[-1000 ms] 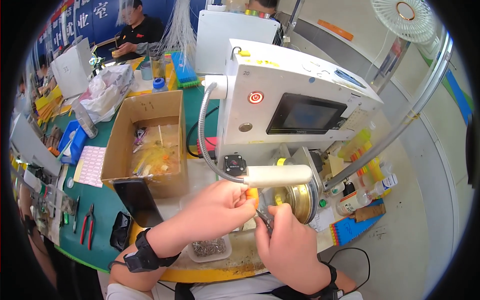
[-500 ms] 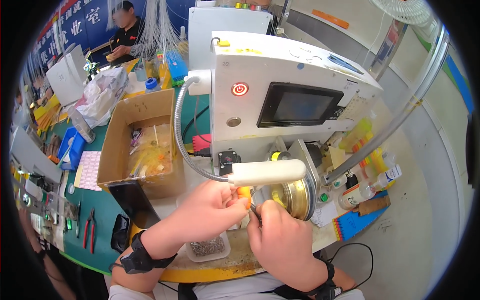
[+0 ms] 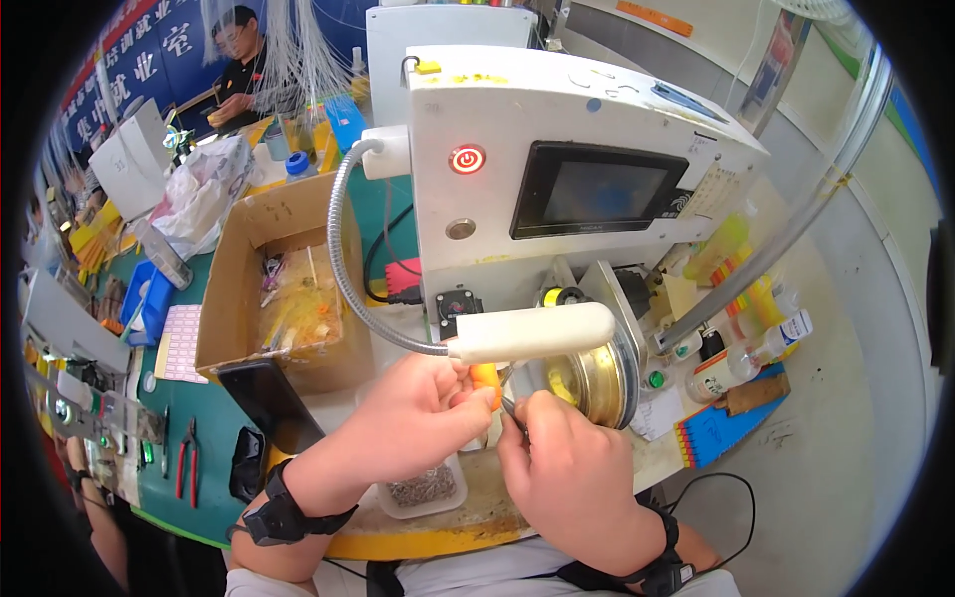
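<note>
My left hand (image 3: 423, 403) is closed in a pinch on a small orange piece (image 3: 485, 378), held just under a white tubular lamp (image 3: 537, 333). Close beside it, my right hand (image 3: 572, 463) grips a thin dark metal tool (image 3: 514, 411) whose tip points toward the orange piece. The fingertips of both hands are near each other, and the exact contact of tool and piece is too small to tell. Just right of the piece sits a brass-coloured wheel (image 3: 602, 386) on the machine. Below my left hand stands a clear tub (image 3: 423, 507) of small metal bits.
A white machine (image 3: 477, 109) with a dark screen (image 3: 597, 191) rises behind my hands. Left of it are a cardboard box (image 3: 221, 328), a leaning phone (image 3: 269, 403) and red-handled pliers (image 3: 186, 463). Bottles (image 3: 721, 373) lie right. A person (image 3: 244, 75) sits far left.
The whole view has shifted slightly. Both hands keep their pinches close together under the lamp, with only small movement at the fingers.
</note>
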{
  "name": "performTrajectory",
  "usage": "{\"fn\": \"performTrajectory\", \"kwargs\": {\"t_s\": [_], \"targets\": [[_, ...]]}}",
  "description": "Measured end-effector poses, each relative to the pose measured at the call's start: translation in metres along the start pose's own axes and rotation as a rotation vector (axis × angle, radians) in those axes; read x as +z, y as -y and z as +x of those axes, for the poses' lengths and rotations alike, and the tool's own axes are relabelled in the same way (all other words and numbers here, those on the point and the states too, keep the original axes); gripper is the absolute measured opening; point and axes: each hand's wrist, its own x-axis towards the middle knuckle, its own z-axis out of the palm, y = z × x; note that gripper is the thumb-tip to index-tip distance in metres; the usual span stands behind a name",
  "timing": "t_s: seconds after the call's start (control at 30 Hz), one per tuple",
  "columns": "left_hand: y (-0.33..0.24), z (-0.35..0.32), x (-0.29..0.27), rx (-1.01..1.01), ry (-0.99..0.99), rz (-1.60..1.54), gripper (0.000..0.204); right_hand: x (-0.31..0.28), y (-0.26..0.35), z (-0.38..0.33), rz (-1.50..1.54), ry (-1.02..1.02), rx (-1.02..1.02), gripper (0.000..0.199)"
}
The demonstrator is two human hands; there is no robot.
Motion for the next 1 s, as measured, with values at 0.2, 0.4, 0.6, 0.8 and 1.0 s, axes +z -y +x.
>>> {"fn": "performTrajectory", "kwargs": {"t_s": [0.2,0.4,0.6,0.8,1.0], "targets": [[-0.002,-0.002,-0.005,0.021,-0.056,-0.041,0.016,0.0,-0.005,0.002,-0.023,-0.048,-0.072,0.02],[-0.015,-0.011,-0.022,0.356,-0.2,-0.338,0.005,0.006,-0.037,-0.028,0.291,-0.296,-0.431,0.03],[-0.035,-0.013,-0.093,0.576,-0.548,-0.223,0.01,0.037,-0.132,-0.078,0.239,-0.244,-0.366,0.031],[-0.033,0.001,-0.16,0.51,-0.899,0.414,0.021,0.048,-0.143,-0.088,0.35,-0.314,-0.019,0.027],[-0.037,0.002,-0.137,0.195,-1.01,1.02,0.056,0.046,-0.145,-0.081,0.296,-0.258,-0.144,0.027]]}}
